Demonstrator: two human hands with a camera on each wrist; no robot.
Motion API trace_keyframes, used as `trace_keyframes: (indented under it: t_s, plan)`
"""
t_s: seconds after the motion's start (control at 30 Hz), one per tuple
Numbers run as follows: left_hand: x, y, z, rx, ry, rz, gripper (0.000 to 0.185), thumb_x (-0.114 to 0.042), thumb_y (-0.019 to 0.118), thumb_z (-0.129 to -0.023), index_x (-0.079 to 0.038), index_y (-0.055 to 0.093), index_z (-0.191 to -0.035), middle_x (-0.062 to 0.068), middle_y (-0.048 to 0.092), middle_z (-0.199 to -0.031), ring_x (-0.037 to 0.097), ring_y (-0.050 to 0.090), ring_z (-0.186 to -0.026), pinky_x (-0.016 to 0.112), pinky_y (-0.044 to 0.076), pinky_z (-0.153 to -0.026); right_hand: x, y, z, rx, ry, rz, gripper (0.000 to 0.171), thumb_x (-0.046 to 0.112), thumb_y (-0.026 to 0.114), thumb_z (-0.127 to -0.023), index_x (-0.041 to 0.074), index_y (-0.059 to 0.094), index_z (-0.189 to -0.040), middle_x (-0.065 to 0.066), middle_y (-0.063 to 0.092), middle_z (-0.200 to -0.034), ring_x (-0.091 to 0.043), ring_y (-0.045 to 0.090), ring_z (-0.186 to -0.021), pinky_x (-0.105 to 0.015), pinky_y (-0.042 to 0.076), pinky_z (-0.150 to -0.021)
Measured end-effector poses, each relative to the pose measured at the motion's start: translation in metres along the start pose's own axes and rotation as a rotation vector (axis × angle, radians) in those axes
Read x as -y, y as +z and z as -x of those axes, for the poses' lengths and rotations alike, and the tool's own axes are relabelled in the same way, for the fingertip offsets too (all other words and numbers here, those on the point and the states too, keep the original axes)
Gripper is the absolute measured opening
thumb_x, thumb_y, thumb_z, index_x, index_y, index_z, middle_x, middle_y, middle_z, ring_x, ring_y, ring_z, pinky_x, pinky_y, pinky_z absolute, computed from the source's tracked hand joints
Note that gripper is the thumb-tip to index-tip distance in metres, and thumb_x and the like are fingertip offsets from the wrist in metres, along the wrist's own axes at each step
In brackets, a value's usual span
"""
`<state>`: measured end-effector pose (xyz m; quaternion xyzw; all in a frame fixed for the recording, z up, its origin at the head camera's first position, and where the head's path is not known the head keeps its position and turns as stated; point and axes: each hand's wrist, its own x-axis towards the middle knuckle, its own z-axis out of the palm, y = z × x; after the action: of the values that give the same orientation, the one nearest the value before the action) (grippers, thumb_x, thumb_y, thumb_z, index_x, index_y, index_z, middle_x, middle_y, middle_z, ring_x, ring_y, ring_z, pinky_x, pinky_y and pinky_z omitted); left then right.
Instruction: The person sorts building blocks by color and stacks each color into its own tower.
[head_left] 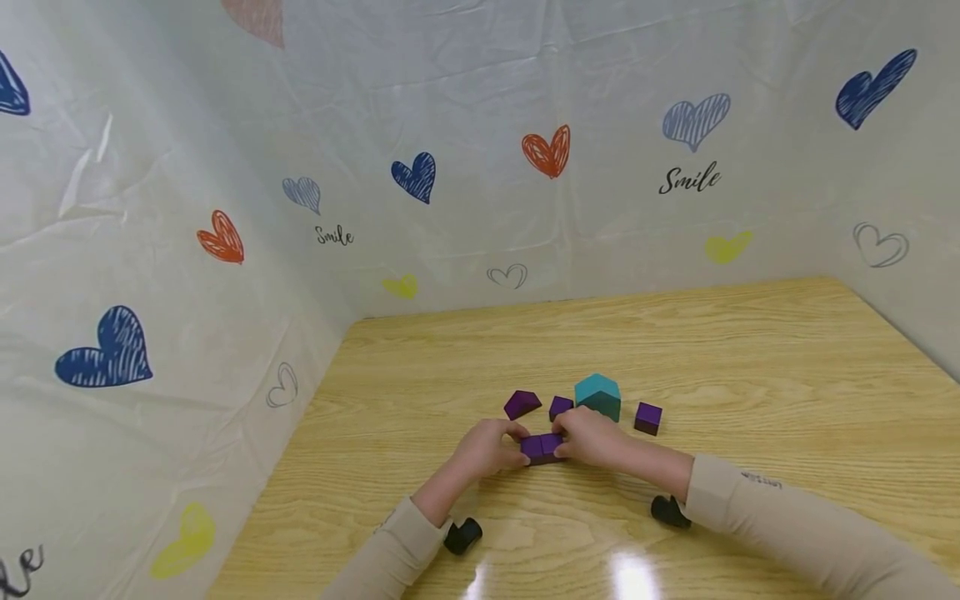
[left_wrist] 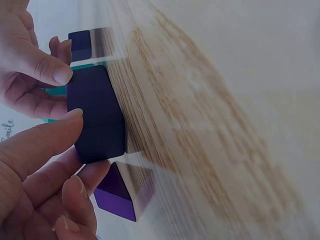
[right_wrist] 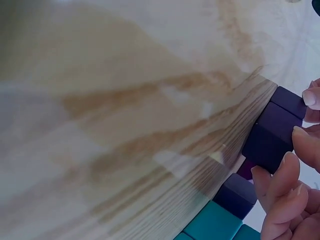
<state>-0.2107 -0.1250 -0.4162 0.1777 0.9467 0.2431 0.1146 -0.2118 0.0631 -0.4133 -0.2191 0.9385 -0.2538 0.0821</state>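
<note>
Both hands are partly closed: the left hand [head_left: 486, 448] pinches the left end of a close-set pair of purple blocks [head_left: 542, 449] between thumb and fingers, and the right hand [head_left: 592, 437] pinches the right end in the same way, the gap between its thumb and fingertips about as wide as the block. The pair sits on the near side of the other pieces, between the two hands, its two blocks side by side and touching. Just beyond it on the wooden surface [head_left: 420, 375], a purple wedge [head_left: 522, 404] lies to the far left, a small purple cube [head_left: 560, 407] sits beside a teal block [head_left: 597, 390], and a separate purple cube [head_left: 648, 418] is apart to the right. The head view alone shows the pale sleeves [head_left: 795, 512] and the whole layout. The left wrist view brings out the seam across the pair and the bright purple side of the wedge, largely hidden in the right wrist view. That right wrist view leaves out the separate cube, but shows the small cube against the teal block, which the right hand partly covers from the head.
</note>
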Motion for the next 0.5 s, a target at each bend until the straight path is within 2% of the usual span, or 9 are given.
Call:
trace_keyframes:
  t_s: [0.5]
  plan:
    - [-0.0055,0.0046,-0.001,0.007,-0.014,0.016,0.028,-0.022,0.076,-0.075,-0.014,0.069,-0.101,0.0,0.066,-0.097,0.017,0.058,-0.091,0.03,0.045,-0.077,-0.0021,-0.0036,0.0076,-0.004,-0.01,0.043,0.018,0.013,0.075,-0.075,0.003,0.068,-0.089,-0.003,0.064,-0.08,-0.013,0.055,-0.068,-0.029,0.047,-0.06]
